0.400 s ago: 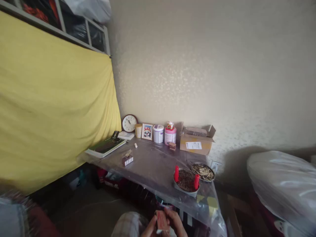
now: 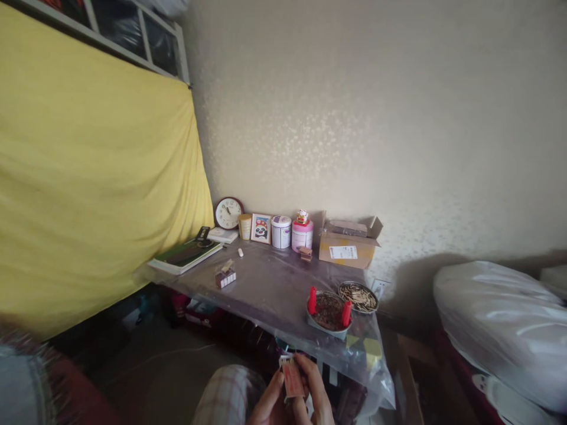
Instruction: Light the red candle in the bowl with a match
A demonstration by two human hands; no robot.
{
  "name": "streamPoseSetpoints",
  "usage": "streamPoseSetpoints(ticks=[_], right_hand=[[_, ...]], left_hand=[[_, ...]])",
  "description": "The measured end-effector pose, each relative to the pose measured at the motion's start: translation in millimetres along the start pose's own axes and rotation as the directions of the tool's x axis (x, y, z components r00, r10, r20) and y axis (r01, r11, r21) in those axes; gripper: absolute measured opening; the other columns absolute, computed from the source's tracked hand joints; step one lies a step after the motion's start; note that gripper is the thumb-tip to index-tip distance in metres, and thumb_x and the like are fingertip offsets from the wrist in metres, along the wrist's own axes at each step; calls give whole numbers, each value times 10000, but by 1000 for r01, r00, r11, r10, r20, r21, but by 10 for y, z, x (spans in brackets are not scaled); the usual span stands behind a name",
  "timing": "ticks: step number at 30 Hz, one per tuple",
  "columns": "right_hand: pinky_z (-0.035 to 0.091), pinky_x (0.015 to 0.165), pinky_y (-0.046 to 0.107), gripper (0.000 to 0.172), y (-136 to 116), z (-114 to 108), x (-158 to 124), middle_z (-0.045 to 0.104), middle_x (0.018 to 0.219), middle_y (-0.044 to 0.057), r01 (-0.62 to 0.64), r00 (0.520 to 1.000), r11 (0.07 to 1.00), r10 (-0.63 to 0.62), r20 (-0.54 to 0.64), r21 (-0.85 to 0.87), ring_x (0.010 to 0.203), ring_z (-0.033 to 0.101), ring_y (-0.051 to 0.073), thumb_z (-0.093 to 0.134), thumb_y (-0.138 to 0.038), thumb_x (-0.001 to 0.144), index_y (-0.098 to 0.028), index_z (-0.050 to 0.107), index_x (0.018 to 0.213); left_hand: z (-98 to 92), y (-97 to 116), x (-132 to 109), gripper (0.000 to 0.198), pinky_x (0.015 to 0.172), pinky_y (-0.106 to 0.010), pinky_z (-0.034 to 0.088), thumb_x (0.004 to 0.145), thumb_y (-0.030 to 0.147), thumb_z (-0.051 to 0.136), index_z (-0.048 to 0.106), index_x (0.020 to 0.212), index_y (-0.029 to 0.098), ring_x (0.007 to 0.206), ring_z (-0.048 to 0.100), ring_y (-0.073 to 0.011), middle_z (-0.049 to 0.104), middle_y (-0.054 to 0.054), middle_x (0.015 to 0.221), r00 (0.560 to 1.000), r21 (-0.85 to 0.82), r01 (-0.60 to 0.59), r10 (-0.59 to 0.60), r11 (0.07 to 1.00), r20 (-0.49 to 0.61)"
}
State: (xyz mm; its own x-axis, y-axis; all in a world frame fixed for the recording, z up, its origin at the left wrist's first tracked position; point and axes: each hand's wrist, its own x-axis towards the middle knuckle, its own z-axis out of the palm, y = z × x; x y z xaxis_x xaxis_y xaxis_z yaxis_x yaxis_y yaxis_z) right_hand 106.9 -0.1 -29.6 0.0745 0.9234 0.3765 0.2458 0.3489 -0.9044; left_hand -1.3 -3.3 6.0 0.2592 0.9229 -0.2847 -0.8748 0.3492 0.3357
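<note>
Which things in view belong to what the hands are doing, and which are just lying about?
In use: small reddish box, held in left hand and right hand; perhaps small sticks.
Lying about: clock, framed picture, cardboard carton, white tin.

Along the back edge of the bench (image 2: pixel 261 274), from the far left corner, stand a clock (image 2: pixel 229 213), a cup (image 2: pixel 245 227), a framed panda picture (image 2: pixel 261 229), a white tin (image 2: pixel 281 232) and a pink tin (image 2: pixel 302 238), with a cat figurine (image 2: pixel 302 217) on the pink tin. An open carton (image 2: pixel 367 256) sits near the far right corner. A green-covered book (image 2: pixel 177 260) lies at the left edge, near a yellow curtain (image 2: pixel 97 165). Beyond the right edge bulges a white bag (image 2: pixel 496 324).
</note>
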Motion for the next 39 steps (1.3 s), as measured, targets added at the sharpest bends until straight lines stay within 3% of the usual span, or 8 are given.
streamPoseSetpoints(ticks=[3,8,12,16,19,23,30,39], right_hand=[[435,1045,286,460,-54,-66,5,562,1366,58,-16,997,1000,16,73,3,1274,514,243,607,-367,856,-254,575,1301],[366,1102,364,541,-209,-217,151,521,1394,91,-27,942,993,-13,334,116,1311,465,251,648,-368,829,-232,512,1334],[470,991,359,341,-256,-301,321,630,1201,86,-48,931,992,3,366,115,1127,600,228,571,-380,897,-229,580,1203],[509,841,304,171,-285,-326,500,677,947,54,127,929,992,-116,352,-7,909,649,189,521,-329,939,-217,645,978],[500,816,288,170,-341,-348,604,666,955,57,293,868,953,-232,439,-75,896,638,176,500,-271,954,-219,661,948],[488,814,278,193,-416,-396,690,656,987,62,443,776,877,-271,569,-186,915,623,173,464,-227,971,-222,656,990],[457,752,241,195,-458,-477,788,629,893,38,564,650,786,-235,723,-252,829,601,153,439,-219,981,-199,619,909],[432,688,243,215,-491,-491,843,620,825,42,699,537,657,-223,814,-281,753,564,156,420,-209,982,-175,577,838]], left_hand=[[14,31,-56,250,795,-275,537,832,240,621,683,1070,197,990,677,-235,756,-86,970,1000,-12,12,-12,1000,26],[-26,108,-131,234,724,-272,525,893,211,542,674,1051,100,829,687,-186,744,-130,944,998,-32,-3,5,999,62],[-66,144,-130,177,685,-281,522,886,194,555,687,981,125,771,693,-178,753,-97,889,999,-29,20,-20,999,-25],[-66,146,-121,176,600,-267,492,890,241,550,684,961,151,660,678,-173,751,-96,827,998,26,41,-40,999,-42],[-63,141,-129,175,607,-261,479,899,246,531,671,963,162,660,673,-167,750,-102,838,998,64,39,-36,997,-45],[-111,131,-122,179,618,-261,462,900,255,525,651,1008,188,675,670,-165,748,-94,851,1000,127,19,-18,992,-4],[-153,116,-103,197,591,-251,430,900,285,514,649,990,173,634,647,-152,744,-102,809,999,220,30,-35,975,18],[-129,114,-113,294,540,-237,433,931,265,434,686,906,116,561,636,-144,746,-131,732,991,188,120,-105,975,-86]])
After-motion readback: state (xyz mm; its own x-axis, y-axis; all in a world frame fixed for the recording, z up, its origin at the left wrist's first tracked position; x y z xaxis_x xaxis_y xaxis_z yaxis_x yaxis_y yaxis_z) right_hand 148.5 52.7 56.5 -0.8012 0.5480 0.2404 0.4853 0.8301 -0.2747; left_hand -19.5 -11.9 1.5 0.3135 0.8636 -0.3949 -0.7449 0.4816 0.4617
